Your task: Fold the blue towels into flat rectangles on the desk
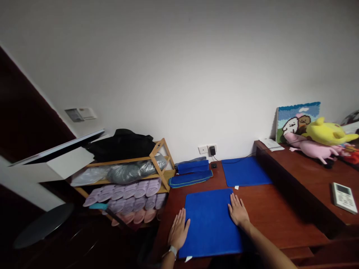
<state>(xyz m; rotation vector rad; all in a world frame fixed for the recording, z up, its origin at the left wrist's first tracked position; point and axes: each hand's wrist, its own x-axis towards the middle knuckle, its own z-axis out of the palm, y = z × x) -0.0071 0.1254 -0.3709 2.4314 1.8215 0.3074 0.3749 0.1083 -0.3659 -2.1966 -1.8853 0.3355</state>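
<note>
A blue cloth (210, 224) lies spread flat on the reddish-brown desk (269, 213), a small white tag at its near left corner. My left hand (178, 231) rests flat along the cloth's left edge, fingers stretched out. At the right edge, near the far corner, my right hand (238, 210) lies flat with its fingers extended. Neither hand grips anything. Behind, another blue cloth (245, 172) is laid out flat near the wall. Folded blue cloths (193, 167) and a folded cloth with a yellow-green edge (190, 179) sit at the desk's back left.
A wooden rack (162, 164) with several pairs of slippers (134, 190) and a black bag (123, 145) stands left. On the raised surface at right are plush toys (322, 134), a picture (297, 116) and a white calculator-like device (344, 197). A plugged-in adapter (212, 150) trails a cable.
</note>
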